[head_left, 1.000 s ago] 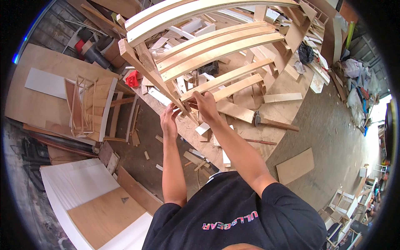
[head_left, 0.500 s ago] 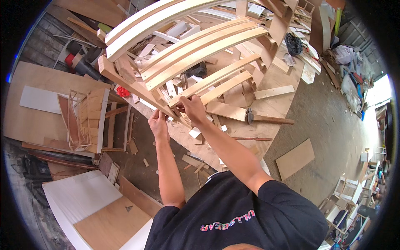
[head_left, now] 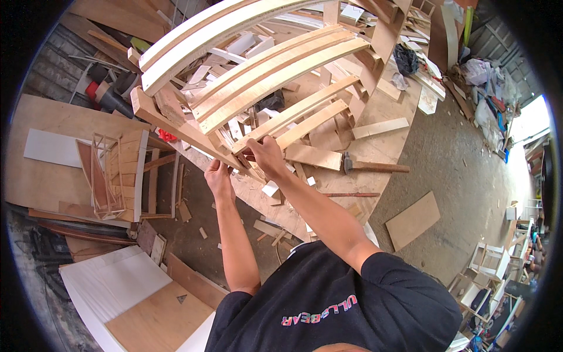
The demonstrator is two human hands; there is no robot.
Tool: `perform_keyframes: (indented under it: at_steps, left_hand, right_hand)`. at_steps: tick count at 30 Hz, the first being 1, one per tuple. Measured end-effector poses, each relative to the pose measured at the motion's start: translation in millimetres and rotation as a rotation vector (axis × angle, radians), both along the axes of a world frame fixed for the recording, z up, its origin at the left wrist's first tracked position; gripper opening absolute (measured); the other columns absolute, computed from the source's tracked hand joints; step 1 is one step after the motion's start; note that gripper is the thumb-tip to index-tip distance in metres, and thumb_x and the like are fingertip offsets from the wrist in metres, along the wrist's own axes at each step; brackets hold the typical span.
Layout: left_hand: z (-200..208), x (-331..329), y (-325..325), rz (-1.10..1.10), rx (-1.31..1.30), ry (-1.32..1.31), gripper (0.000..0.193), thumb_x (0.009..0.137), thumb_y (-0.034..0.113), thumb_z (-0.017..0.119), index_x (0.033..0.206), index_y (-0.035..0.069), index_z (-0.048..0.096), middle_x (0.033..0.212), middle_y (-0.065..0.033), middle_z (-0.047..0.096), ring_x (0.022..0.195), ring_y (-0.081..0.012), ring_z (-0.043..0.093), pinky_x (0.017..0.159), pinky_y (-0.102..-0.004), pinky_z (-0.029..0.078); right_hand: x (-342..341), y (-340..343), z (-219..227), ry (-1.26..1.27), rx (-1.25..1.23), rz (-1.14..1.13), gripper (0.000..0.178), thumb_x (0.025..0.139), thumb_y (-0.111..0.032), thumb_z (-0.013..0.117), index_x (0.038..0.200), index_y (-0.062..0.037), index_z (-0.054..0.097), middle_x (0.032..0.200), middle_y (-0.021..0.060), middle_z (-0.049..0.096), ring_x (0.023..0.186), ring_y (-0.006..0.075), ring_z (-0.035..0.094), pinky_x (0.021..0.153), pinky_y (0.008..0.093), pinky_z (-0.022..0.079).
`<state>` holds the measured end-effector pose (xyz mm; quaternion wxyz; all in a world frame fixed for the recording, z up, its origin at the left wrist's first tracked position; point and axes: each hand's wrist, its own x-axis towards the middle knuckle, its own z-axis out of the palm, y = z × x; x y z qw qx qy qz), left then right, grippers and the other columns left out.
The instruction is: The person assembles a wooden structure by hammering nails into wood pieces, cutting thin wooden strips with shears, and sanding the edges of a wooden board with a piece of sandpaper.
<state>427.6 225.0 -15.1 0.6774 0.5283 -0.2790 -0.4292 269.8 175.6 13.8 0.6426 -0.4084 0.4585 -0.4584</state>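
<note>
A slatted wooden frame (head_left: 281, 76) with curved pale slats lies tilted on the plywood worktop (head_left: 404, 126). Its near side rail (head_left: 176, 130) slants between my two hands. On the outer face of that rail, close to its lower end, my left hand (head_left: 219, 180) has its fingers pinched together. My right hand (head_left: 267, 157) is on the inner side, fingers curled at the end of a slat (head_left: 296, 114). Whatever small thing either hand may grip is hidden by the fingers and the rail. A hammer (head_left: 375, 167) rests on the worktop, right of my right hand.
Offcuts, among them a wooden board (head_left: 314, 156), and a thin reddish rod (head_left: 352, 195) litter the worktop. At left stands a panel (head_left: 64, 185) bearing a small slatted wooden piece (head_left: 108, 176). A white and brown panel unit (head_left: 117, 276) is lower left. A flat board (head_left: 413, 221) lies on the floor.
The whole view has shifted a little, so the frame and worktop appear slightly farther left. Both hands keep their places at the rail's lower end, with only slight finger movement.
</note>
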Motion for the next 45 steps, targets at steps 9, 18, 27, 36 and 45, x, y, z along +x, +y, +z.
perform_keyframes:
  at_steps: [9, 18, 27, 36, 45]
  left_hand:
    - [9.7, 4.0, -6.5, -0.035, 0.022, 0.000, 0.025, 0.091, 0.016, 0.084, 0.111, 0.001, 0.078, 0.098, -0.0054, 0.078, 0.082, -0.0144, 0.074, 0.076, -0.0324, 0.062]
    - [10.5, 4.2, -6.8, -0.055, 0.061, -0.018, 0.021, 0.094, 0.018, 0.082, 0.108, 0.002, 0.078, 0.097, -0.0048, 0.078, 0.081, -0.0138, 0.074, 0.077, -0.0326, 0.062]
    - [18.6, 14.4, -11.6, -0.123, 0.206, 0.045, 0.029, 0.094, 0.022, 0.081, 0.115, 0.003, 0.073, 0.099, -0.0032, 0.076, 0.087, -0.0144, 0.073, 0.077, -0.0316, 0.060]
    - [0.8, 41.7, -24.3, -0.342, 0.211, 0.253, 0.038, 0.097, 0.026, 0.077, 0.126, 0.004, 0.068, 0.104, -0.0034, 0.073, 0.089, -0.0166, 0.071, 0.078, -0.0363, 0.058]
    - [17.7, 24.0, -23.4, -0.326, 0.351, 0.164, 0.036, 0.099, 0.031, 0.075, 0.126, 0.008, 0.068, 0.106, -0.0041, 0.073, 0.094, -0.0199, 0.071, 0.086, -0.0393, 0.056]
  right_hand:
    - [12.6, -8.6, -23.4, -0.144, 0.083, -0.064, 0.046, 0.091, -0.024, 0.069, 0.103, 0.0203, 0.064, 0.099, 0.0257, 0.075, 0.088, 0.0265, 0.078, 0.073, 0.0347, 0.064]
    - [15.5, -12.0, -36.9, -0.093, 0.052, -0.077, 0.050, 0.089, -0.028, 0.070, 0.101, 0.0203, 0.064, 0.096, 0.0243, 0.074, 0.086, 0.0248, 0.076, 0.071, 0.0355, 0.063]
    - [19.9, -10.2, -37.7, -0.039, 0.045, -0.102, 0.050, 0.087, -0.031, 0.071, 0.097, 0.0177, 0.065, 0.090, 0.0231, 0.074, 0.082, 0.0229, 0.074, 0.070, 0.0364, 0.059]
    - [18.8, -11.2, -28.8, -0.039, 0.070, -0.100, 0.047, 0.087, -0.028, 0.070, 0.096, 0.0177, 0.066, 0.091, 0.0227, 0.075, 0.080, 0.0227, 0.074, 0.068, 0.0360, 0.059]
    - [24.0, -15.3, -43.7, 0.089, 0.058, -0.123, 0.050, 0.086, -0.034, 0.070, 0.099, 0.0142, 0.069, 0.087, 0.0224, 0.075, 0.080, 0.0256, 0.075, 0.072, 0.0384, 0.057]
